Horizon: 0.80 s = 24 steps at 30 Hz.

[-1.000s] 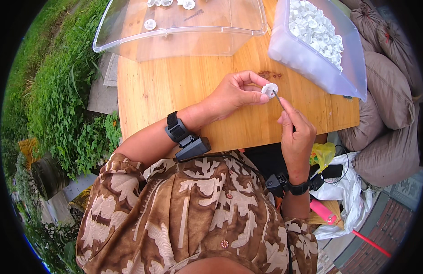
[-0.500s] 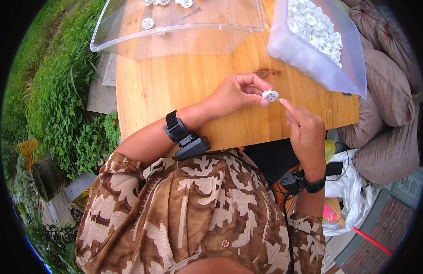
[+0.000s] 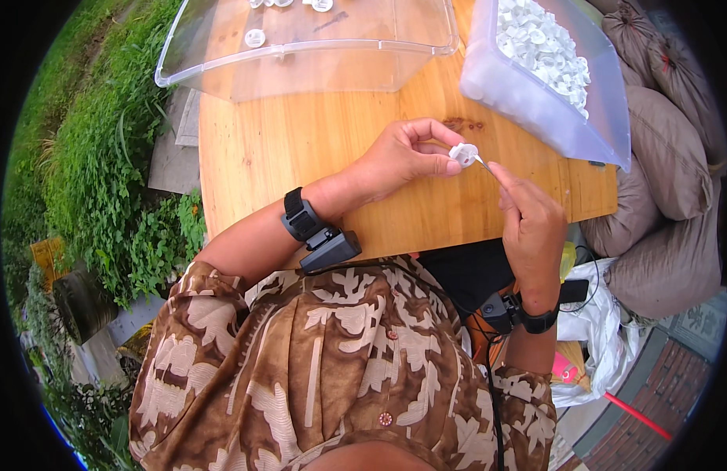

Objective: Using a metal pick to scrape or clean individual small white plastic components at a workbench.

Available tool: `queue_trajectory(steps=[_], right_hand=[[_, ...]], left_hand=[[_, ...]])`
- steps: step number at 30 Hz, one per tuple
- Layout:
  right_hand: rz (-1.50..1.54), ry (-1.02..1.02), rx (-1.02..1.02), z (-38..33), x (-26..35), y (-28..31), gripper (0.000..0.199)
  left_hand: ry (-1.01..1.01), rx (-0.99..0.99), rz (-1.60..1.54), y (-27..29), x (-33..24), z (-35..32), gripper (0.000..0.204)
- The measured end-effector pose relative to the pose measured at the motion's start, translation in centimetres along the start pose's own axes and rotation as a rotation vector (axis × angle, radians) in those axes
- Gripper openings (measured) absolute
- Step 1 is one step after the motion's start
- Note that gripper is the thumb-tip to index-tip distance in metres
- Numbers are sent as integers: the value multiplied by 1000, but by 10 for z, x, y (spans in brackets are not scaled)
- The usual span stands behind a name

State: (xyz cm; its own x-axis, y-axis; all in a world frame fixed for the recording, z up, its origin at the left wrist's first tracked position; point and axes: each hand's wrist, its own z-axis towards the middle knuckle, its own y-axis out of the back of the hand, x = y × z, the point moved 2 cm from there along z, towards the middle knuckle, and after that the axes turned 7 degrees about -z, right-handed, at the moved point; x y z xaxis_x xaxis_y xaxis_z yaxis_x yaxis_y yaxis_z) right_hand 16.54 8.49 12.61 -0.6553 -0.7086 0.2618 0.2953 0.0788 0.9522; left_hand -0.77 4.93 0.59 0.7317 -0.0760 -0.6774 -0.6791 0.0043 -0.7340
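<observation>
Between the thumb and fingers of my left hand (image 3: 414, 157) is a small round white plastic part (image 3: 463, 155), held above the wooden table. My right hand (image 3: 528, 212) pinches a thin metal tool (image 3: 484, 165), perhaps tweezers or a blade; its exact kind is too small to make out. The tool's tip is at the right edge of the part, with something small and white at it. Most of the tool is hidden by my right fingers.
A clear plastic bin (image 3: 301, 49) with several white round parts (image 3: 255, 38) stands at the far left of the wooden table (image 3: 301, 149). At the far right, a translucent bin (image 3: 528, 118) holds a heap of white parts (image 3: 544, 55). Brown sacks (image 3: 666, 149) lie beyond the table's right edge.
My left hand has turned the white part so its open face shows more. The right hand has drawn slightly right and down, and the tool's tip has moved to the part's edge.
</observation>
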Motion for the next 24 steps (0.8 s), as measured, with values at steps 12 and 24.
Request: queue_trajectory(steps=[12, 24], right_hand=[[-132, 108, -46, 1, 3, -6, 31], [-242, 112, 80, 1, 7, 0, 33]], left_hand=[[-62, -7, 97, 0, -2, 0, 27], [-86, -22, 149, -2, 4, -2, 24]])
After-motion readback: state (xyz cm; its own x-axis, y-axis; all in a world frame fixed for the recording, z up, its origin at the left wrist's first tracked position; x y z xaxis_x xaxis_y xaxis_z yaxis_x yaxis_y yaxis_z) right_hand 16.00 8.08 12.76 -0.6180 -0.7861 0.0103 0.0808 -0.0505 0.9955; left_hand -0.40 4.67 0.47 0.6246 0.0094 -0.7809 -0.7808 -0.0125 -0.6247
